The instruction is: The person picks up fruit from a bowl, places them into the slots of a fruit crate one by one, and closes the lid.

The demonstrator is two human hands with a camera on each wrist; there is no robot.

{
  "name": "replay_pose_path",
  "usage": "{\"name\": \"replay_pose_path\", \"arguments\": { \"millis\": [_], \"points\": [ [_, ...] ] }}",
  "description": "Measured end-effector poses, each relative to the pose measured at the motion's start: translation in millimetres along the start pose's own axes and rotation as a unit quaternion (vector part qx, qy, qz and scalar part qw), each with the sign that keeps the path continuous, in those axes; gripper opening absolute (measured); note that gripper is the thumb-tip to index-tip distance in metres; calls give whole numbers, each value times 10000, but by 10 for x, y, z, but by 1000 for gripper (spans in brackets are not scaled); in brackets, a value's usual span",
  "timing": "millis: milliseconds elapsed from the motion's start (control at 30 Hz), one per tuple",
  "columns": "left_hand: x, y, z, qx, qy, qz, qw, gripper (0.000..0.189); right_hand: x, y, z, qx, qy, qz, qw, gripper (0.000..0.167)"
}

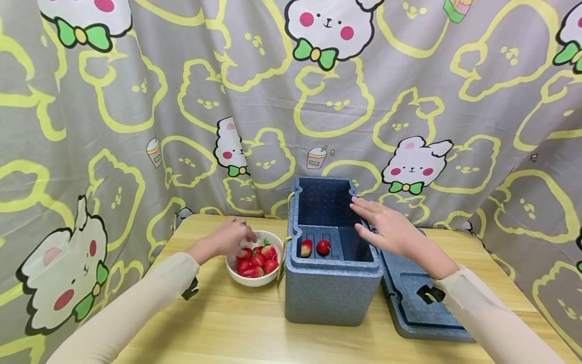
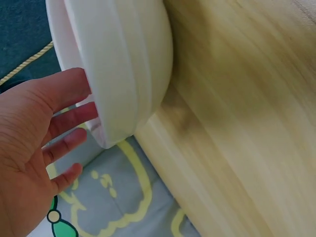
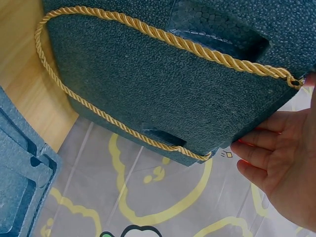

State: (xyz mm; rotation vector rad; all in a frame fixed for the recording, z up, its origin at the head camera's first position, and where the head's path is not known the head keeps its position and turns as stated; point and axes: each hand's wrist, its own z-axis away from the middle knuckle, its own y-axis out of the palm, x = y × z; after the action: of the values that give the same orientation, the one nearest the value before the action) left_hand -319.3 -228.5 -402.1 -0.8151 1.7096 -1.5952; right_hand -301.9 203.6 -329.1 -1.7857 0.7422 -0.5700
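Note:
A white bowl [image 1: 252, 281] full of red strawberries [image 1: 257, 261] stands left of a speckled grey-blue foam box [image 1: 327, 296]. My left hand [image 1: 229, 236] reaches over the bowl's far left rim, its fingers bent down at the strawberries. In the left wrist view, that hand's fingers [image 2: 69, 89] are spread and loosely bent at the bowl's rim, two tips hidden inside. My right hand [image 1: 386, 226] rests on the box's right rim with its fingers extended. Inside the box, on its grooved floor, lie two pieces of red fruit [image 1: 323, 246], apart from each other.
Right of the box, a grey-blue foam lid [image 1: 423, 298] lies on the wooden table [image 1: 236, 328], partly under my right forearm. A twisted gold cord [image 3: 133, 22] loops along the box's side. Behind the table hangs a grey curtain [image 1: 273, 91] with cartoon animals.

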Motion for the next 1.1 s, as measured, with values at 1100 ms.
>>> {"name": "replay_pose_path", "arguments": {
  "millis": [1100],
  "points": [
    [7, -13, -18, 6, 41, -263, 9996, 22, 2, -10, 6, 34, 78, 13, 10000, 60]
  ]
}}
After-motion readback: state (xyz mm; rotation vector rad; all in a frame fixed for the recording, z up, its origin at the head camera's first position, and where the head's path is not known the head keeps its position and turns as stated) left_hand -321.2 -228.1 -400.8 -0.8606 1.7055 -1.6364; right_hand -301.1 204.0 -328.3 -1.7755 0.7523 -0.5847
